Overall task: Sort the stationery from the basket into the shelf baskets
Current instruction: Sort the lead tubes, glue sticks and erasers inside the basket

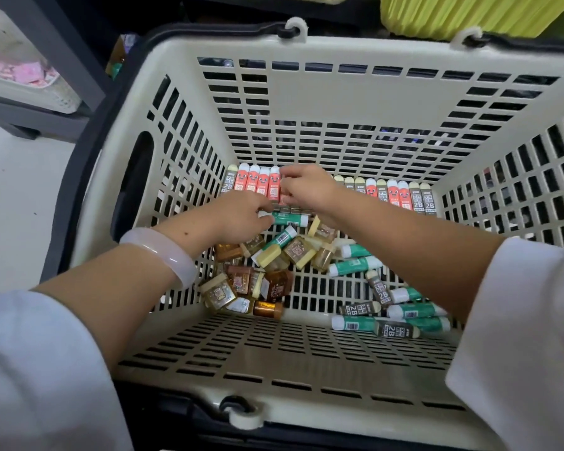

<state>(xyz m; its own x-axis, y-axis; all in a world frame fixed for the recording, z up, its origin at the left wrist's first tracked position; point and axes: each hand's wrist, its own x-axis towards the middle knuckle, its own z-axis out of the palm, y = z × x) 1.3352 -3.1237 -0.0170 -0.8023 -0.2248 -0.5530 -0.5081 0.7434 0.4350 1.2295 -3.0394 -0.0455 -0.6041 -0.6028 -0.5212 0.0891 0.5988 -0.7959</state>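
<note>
Cream-plastic basket (176, 125): along its far wall stands a row of upright lead tubes (261, 183). Left hand (241, 219) curls just below it; right hand's (306, 190) fingers seemingly pinch the middle tubes, nearer.

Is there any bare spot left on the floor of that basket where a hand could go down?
Yes: the basket floor shows bare between the small jars and the green tubes, and along the near wall. It is crowded at the far wall, where both hands, left hand and right hand, work the standing row.
</note>
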